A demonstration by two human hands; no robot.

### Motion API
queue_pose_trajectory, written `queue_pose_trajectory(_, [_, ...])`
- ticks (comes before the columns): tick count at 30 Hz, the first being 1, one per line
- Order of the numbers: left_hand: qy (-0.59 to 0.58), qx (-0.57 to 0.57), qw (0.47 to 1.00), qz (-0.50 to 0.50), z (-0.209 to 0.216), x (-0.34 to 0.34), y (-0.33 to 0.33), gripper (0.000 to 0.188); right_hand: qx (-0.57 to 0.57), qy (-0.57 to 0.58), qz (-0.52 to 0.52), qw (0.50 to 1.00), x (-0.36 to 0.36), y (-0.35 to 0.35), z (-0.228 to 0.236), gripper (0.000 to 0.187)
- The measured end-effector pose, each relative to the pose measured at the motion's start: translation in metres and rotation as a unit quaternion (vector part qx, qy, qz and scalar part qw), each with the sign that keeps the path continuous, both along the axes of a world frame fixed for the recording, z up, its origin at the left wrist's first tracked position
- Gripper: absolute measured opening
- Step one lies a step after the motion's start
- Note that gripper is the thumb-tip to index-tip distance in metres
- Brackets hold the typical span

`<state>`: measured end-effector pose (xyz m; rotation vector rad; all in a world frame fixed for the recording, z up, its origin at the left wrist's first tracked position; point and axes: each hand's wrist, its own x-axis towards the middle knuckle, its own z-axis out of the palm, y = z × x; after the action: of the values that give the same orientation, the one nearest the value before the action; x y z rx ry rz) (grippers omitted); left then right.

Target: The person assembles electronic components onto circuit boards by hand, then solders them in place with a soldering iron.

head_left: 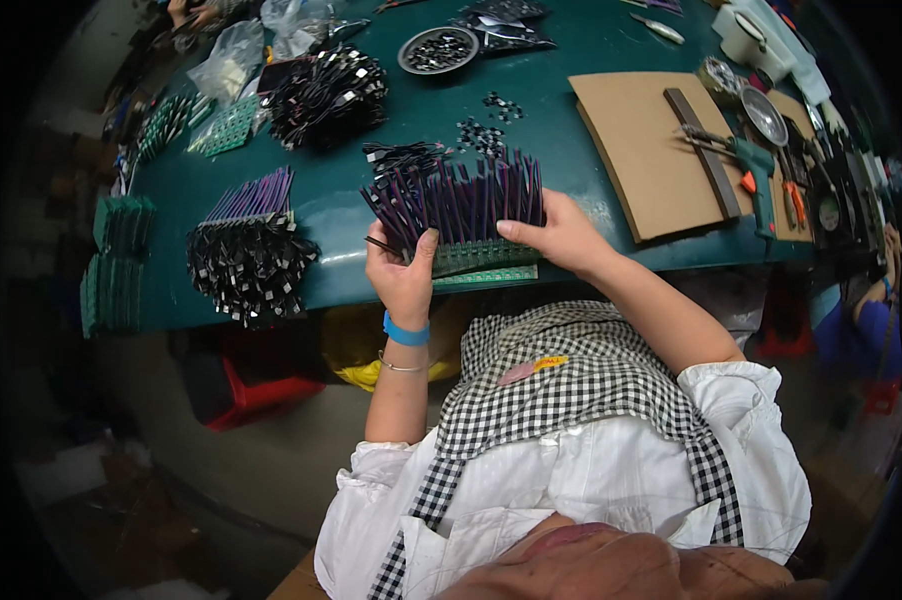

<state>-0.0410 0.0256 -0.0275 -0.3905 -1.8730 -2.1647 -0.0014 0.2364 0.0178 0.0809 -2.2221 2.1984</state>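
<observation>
A dense row of dark purple cables (461, 205) stands up from a green circuit board panel (471, 256) at the table's front edge. My left hand (403, 282) is closed on the left end of this panel, its thumb pointing up in front of the cables. At the right end, my right hand (554, 235) grips the panel and the outer cables, thumb laid across the front. A lighter green board strip (486, 275) shows just below the panel. The fingers behind the cables are hidden. Loose black cables (403, 155) lie just beyond the row.
Bundled purple cables with connectors (251, 255) and stacked green boards (116, 280) lie left. Farther back are a black cable heap (328, 95), a bowl of small parts (438, 50) and scattered black pieces (481, 135). Cardboard (636, 150) and a glue gun (756, 170) lie right.
</observation>
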Motion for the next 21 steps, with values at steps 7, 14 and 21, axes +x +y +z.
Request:
queue_pose_trajectory(7, [0.301, -0.086, 0.944, 0.101, 0.043, -0.002, 0.006, 0.053, 0.132, 0.321, -0.006, 0.938, 0.014, -0.004, 0.024, 0.027])
queue_pose_trajectory(14, [0.087, -0.120, 0.984, -0.097, 0.007, -0.003, -0.016, 0.083, 0.191, 0.314, -0.050, 0.929, 0.012, -0.010, 0.006, 0.046])
queue_pose_trajectory(21, [0.124, -0.304, 0.931, -0.161, 0.029, -0.017, -0.044, 0.107, 0.223, 0.225, -0.059, 0.947, -0.002, -0.006, 0.002, 0.068])
